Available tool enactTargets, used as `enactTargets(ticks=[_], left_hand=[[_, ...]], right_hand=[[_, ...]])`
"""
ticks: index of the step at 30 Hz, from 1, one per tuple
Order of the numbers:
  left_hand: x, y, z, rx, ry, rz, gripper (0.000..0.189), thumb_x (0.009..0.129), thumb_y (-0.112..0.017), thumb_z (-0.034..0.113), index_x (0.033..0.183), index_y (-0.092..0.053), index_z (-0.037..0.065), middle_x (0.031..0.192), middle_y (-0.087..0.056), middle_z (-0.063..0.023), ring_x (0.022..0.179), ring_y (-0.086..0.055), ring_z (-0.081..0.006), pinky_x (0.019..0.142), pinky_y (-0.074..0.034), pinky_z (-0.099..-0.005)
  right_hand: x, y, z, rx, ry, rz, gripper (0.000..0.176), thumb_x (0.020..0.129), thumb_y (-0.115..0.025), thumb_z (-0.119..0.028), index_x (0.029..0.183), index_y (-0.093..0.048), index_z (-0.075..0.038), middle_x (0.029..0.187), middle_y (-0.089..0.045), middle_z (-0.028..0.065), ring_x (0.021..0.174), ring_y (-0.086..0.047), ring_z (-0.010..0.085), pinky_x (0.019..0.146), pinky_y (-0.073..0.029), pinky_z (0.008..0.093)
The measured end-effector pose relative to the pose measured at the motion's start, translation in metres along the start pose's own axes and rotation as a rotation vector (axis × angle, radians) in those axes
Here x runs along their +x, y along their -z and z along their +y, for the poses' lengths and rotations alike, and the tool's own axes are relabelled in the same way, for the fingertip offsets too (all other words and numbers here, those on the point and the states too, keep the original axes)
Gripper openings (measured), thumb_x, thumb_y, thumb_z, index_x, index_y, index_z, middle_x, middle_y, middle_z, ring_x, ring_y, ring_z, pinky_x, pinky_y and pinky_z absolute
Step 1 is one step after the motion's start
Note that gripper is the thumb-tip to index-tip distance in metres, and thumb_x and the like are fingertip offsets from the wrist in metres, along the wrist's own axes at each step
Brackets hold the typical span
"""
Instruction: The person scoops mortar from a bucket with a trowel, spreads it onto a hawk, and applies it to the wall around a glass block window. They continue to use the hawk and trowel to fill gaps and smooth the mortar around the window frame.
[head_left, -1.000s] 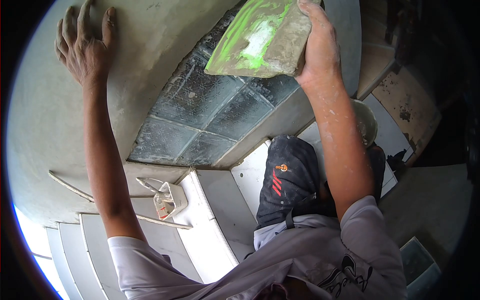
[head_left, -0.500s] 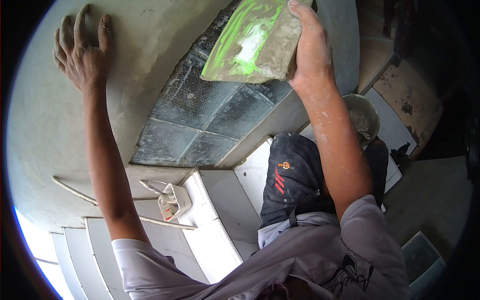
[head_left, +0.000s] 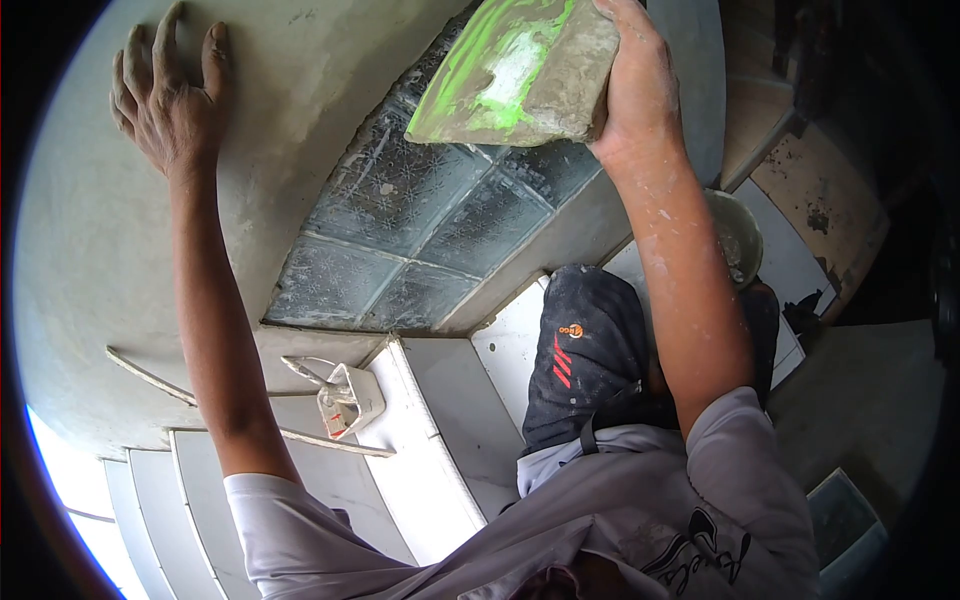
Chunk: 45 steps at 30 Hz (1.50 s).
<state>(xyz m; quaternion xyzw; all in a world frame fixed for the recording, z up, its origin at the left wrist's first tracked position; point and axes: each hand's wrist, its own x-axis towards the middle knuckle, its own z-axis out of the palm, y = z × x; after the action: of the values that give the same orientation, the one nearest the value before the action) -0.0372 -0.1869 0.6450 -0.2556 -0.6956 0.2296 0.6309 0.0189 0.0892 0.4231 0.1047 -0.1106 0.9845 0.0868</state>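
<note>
My left hand [head_left: 175, 105] rests against the curved grey plastered wall [head_left: 270, 120], fingers spread and holding nothing. In my right hand [head_left: 640, 90] is a thick green block [head_left: 510, 75] coated with grey cement, gripped by its right side. Bright green shows through in streaks on its face, around a whitish patch. The block overlaps the upper part of a glass-block panel [head_left: 400, 220] set into the wall. The panel has a frosty star pattern and pale joints.
A small white container [head_left: 365, 395] with tools stands on the white ledge below the wall. Pale steps [head_left: 150, 500] descend at lower left. A bucket [head_left: 738, 240] of grey mix sits behind my right forearm. Beside the steps lies a thin curved strip [head_left: 335, 443].
My right hand and the green block have shifted slightly up and to the right, uncovering more of the glass panel. My left hand stays on the wall in nearly the same place.
</note>
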Motion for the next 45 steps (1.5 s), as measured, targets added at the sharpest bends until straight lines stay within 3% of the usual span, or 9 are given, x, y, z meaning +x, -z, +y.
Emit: enactTargets(ticks=[6,9,16,29,34,37,40,41,45], left_hand=[[0.0,0.001,0.004,-0.002,-0.004,0.017,0.059,0.092,-0.057,0.065,0.144,-0.052,0.038,0.154,-0.044,-0.0069,0.147,-0.031,-0.0316,0.121,-0.021,-0.0486],[0.0,0.0,0.002,-0.001,-0.002,0.009,0.058,0.093,-0.057,0.065,0.144,-0.052,0.038,0.154,-0.044,-0.0072,0.147,-0.031,-0.0313,0.121,-0.021,-0.0482],[0.0,0.0,0.002,0.004,-0.019,0.019,0.058,0.093,-0.057,0.064,0.144,-0.052,0.037,0.154,-0.044,-0.0078,0.147,-0.031,-0.0312,0.121,-0.021,-0.0476],[0.001,0.001,0.003,0.009,-0.033,0.033,0.059,0.093,-0.056,0.065,0.145,-0.052,0.036,0.155,-0.043,-0.0075,0.147,-0.03,-0.0308,0.121,-0.02,-0.0478],[0.001,0.0,0.002,-0.022,-0.024,0.025,0.061,0.092,-0.056,0.066,0.145,-0.051,0.038,0.157,-0.04,-0.0069,0.148,-0.029,-0.0296,0.122,-0.018,-0.0469],[0.002,0.002,0.006,0.093,-0.065,0.085,0.05,0.093,-0.063,0.056,0.137,-0.061,0.031,0.145,-0.054,-0.008,0.141,-0.04,-0.0299,0.118,-0.029,-0.0437],[0.001,0.006,0.012,0.116,-0.065,0.079,0.047,0.087,-0.072,0.023,0.132,-0.06,0.014,0.14,-0.053,-0.0207,0.134,-0.045,-0.0405,0.112,-0.033,-0.0506],[0.003,0.016,0.026,0.033,0.043,-0.009,0.051,0.09,-0.071,0.025,0.138,-0.057,0.015,0.151,-0.046,-0.0191,0.144,-0.036,-0.0394,0.117,-0.027,-0.0505],[0.001,0.009,0.012,0.071,0.002,0.017,0.051,0.089,-0.071,0.027,0.137,-0.058,0.015,0.151,-0.046,-0.0197,0.143,-0.037,-0.0394,0.117,-0.027,-0.0509]], right_hand=[[-0.011,-0.014,0.008,-0.067,-0.011,0.153,0.047,0.096,-0.052,-0.033,0.125,-0.059,0.004,0.114,-0.069,0.0191,0.1,-0.069,0.0322,0.091,-0.057,0.0428],[-0.016,-0.003,0.019,-0.086,0.098,0.031,0.041,0.096,-0.058,-0.028,0.122,-0.056,0.004,0.11,-0.066,0.0151,0.098,-0.07,0.0255,0.083,-0.06,0.0385],[-0.013,-0.003,0.004,-0.046,0.022,0.109,0.047,0.096,-0.052,-0.033,0.125,-0.059,0.004,0.113,-0.07,0.0188,0.098,-0.07,0.032,0.09,-0.057,0.0425],[-0.013,-0.016,0.018,0.015,0.013,0.083,0.049,0.098,-0.05,-0.034,0.13,-0.056,0.002,0.12,-0.067,0.0191,0.106,-0.068,0.0322,0.094,-0.055,0.0429],[-0.015,-0.029,0.038,-0.012,0.181,0.17,0.045,0.097,-0.054,-0.03,0.13,-0.055,0.001,0.119,-0.066,0.018,0.105,-0.067,0.0328,0.093,-0.055,0.0442],[-0.016,-0.026,0.049,-0.093,0.24,0.233,0.048,0.095,-0.059,-0.029,0.13,-0.051,0.004,0.12,-0.062,0.0169,0.105,-0.064,0.0267,0.09,-0.054,0.0402],[-0.015,-0.022,0.057,-0.15,0.283,0.23,0.052,0.095,-0.062,-0.03,0.131,-0.048,0.006,0.123,-0.057,0.0166,0.107,-0.059,0.0229,0.091,-0.051,0.037],[-0.014,-0.021,0.059,-0.164,0.304,0.216,0.053,0.095,-0.062,-0.03,0.131,-0.048,0.006,0.124,-0.056,0.0166,0.108,-0.058,0.0226,0.092,-0.05,0.0366],[-0.012,-0.021,0.066,-0.16,0.279,0.218,0.053,0.095,-0.062,-0.031,0.131,-0.048,0.006,0.123,-0.057,0.0165,0.109,-0.057,0.0226,0.094,-0.048,0.036]])
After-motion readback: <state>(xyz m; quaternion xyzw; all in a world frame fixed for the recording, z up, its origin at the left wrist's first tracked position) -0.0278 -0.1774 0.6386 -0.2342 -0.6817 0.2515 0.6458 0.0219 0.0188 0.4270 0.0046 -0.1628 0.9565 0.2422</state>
